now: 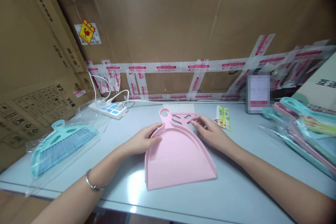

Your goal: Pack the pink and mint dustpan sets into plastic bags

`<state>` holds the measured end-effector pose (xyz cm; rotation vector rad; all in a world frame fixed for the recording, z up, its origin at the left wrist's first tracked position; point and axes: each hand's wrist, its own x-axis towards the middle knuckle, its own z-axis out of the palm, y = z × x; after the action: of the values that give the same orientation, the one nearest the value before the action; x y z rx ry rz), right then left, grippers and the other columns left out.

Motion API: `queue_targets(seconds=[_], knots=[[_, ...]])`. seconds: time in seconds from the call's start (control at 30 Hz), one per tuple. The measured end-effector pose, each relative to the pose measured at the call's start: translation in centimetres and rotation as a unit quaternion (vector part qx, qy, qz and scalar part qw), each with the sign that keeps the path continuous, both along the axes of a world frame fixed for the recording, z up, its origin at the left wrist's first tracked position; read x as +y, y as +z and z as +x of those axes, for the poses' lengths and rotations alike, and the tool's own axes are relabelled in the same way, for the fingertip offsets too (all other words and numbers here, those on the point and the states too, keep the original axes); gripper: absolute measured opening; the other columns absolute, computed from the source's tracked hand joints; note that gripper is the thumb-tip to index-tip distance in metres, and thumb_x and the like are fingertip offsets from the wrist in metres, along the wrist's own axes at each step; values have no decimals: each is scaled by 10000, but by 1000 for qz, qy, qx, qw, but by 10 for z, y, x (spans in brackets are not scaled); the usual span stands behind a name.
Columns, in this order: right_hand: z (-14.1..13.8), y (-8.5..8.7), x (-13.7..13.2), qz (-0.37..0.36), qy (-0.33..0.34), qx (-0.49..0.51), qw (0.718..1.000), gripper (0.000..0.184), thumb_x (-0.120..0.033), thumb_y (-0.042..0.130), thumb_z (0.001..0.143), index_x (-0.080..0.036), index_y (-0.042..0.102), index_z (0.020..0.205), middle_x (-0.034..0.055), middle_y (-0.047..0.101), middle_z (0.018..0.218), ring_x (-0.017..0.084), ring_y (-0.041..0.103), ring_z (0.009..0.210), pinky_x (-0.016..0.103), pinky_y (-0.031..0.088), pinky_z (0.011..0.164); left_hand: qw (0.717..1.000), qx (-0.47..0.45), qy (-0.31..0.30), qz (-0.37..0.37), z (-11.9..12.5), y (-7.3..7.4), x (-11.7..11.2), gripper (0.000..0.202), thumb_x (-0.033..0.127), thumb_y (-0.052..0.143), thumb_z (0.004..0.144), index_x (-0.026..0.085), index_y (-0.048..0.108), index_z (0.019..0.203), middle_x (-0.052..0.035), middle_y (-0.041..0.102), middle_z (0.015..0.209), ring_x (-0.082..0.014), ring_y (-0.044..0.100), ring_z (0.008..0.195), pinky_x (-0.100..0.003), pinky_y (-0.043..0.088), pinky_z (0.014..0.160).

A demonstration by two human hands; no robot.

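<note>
A pink dustpan [178, 161] lies on the table with its wide lip facing me and its looped handle pointing away. My left hand [147, 139] grips its upper left rim, thumb on the inside and fingers around the outer edge. Behind the pan, partly covered by it, is a pink hand brush [181, 118] with white bristles pointing away. My right hand [208, 131] has its bent fingertips closed on the right edge of the brush, beside the pan's upper right rim.
A bagged turquoise dustpan and brush set [65, 143] lies left; several bagged sets [304, 129] are stacked right. A printed card [223, 117], a blurred-out device [259, 93] and a white power strip [110, 108] with cables stand near the back. Cardboard [168, 24] walls the table's rear.
</note>
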<state>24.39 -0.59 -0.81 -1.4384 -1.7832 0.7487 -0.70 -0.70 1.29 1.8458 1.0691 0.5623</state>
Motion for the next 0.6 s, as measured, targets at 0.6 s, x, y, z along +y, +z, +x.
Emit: queue_targets(seconds=[0.6], knots=[[-1, 12, 4, 122, -35, -376, 918, 221, -108, 448, 800, -110, 631, 924, 141, 634, 885, 274, 581, 864, 347, 404, 734, 998, 39, -36, 17, -10, 5, -5, 525, 315, 544, 811, 181, 457, 1311, -85, 496, 1354, -250, 482, 1208, -389, 381, 1022]])
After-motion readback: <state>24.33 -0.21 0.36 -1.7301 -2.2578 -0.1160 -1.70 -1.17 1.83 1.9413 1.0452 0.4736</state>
